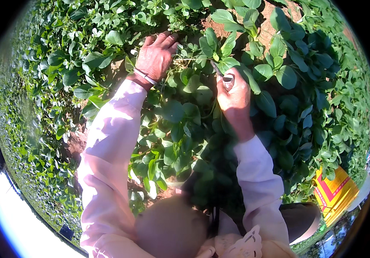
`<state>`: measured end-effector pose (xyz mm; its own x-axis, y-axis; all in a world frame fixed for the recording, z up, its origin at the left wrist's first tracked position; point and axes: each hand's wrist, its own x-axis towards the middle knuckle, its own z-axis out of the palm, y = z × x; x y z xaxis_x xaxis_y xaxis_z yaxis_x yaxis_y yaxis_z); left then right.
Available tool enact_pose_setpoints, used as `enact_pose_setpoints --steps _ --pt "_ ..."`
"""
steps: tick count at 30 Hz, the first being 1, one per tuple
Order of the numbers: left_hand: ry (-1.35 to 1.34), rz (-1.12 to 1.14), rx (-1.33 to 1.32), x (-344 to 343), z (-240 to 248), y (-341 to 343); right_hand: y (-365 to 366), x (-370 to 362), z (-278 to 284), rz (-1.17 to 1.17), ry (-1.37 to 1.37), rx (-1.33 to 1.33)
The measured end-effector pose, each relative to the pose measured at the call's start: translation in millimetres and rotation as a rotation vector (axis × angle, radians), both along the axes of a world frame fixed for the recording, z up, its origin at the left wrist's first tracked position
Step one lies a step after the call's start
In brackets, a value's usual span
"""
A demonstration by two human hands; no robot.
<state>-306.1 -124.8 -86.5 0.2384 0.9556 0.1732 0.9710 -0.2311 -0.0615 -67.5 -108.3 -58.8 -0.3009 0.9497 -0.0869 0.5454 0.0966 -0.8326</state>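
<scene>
In the head view, the only 1, a person's 2 bare hands work low among dense green leafy plants. The left hand [155, 58], with a thin pale bangle [145, 77] at its wrist, lies back-up against a patch of small-leaved green foliage [185, 19]. Its fingers reach forward, slightly bent and close together, with the tips lost among leaves; I cannot tell whether they are clamped on a stem. Set low and flat like this, the hand seems placed to get beneath the leaf tops.

The right hand [235, 101] has its fingers clamped around a small hand tool with a narrow dark blade [214, 67] and a rounded, shiny end at the grip. The tool's tip points up and leftward, towards the left hand but apart from it, beside a broad-leaved green plant with smooth oval leaves [219, 47]. That angle probably keeps the edge near the stems and clear of the palm. Between the hands runs a thin pale strand [189, 59].

Long pale pink sleeves [112, 124] cover both forearms, perhaps against sun and scratching leaves. Bare reddish-brown soil [269, 30] shows beyond the tool. A bright yellow bag with red markings [337, 191] sits at lower right, well apart from both hands.
</scene>
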Motion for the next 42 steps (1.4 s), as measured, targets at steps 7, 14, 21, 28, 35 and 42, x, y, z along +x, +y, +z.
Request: enact_pose_setpoints --steps 7,14,21,28,35,42 --pt "0.347 0.115 -0.11 22 -26 72 12 -14 -14 0.033 0.04 -0.014" --pt "-0.018 0.271 0.113 7 -59 33 44 -26 -50 -0.115 0.249 0.054" --pt "0.024 0.257 -0.088 -6 -44 -7 12 -13 -28 0.067 0.196 -0.019" --pt "0.007 0.135 0.088 11 -21 28 27 -30 -32 -0.062 0.295 0.016" --pt "0.109 0.097 0.035 38 -14 80 62 -27 -26 -0.133 0.024 0.018" --pt "-0.22 0.408 -0.03 24 -40 115 87 -24 -24 -0.082 -0.024 0.078"
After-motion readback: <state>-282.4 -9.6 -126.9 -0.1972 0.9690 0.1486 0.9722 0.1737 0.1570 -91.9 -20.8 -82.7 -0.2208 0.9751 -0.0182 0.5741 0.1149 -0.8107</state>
